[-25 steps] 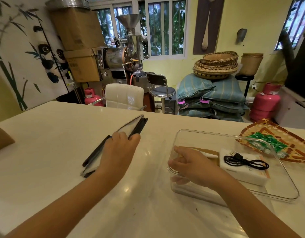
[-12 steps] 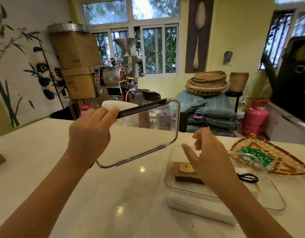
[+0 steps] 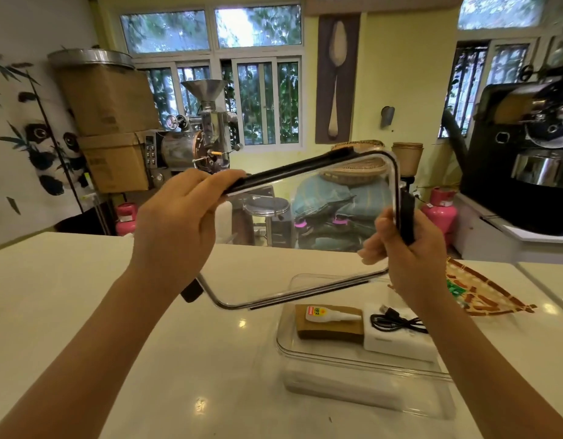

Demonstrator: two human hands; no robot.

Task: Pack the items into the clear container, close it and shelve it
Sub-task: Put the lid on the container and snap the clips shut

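I hold a clear lid [image 3: 299,236] with black clips up in the air, tilted, above the white table. My left hand [image 3: 175,236] grips its left end and my right hand [image 3: 407,248] grips its right edge at a black clip. Below it the open clear container [image 3: 362,359] rests on the table. Inside lie a brown box [image 3: 329,327] with a small white glue bottle [image 3: 331,314] on top, and a white box [image 3: 400,342] with a coiled black cable [image 3: 397,321] on it.
A woven fan-shaped tray [image 3: 482,293] with green packets lies on the table right of the container. A white counter with a black machine [image 3: 527,172] stands at the right. Beyond the table's far edge are stools, sacks and pink gas cylinders.
My left hand lifted the lid off the table and swung it over the container. My right hand left the container and took hold of the lid's right edge.
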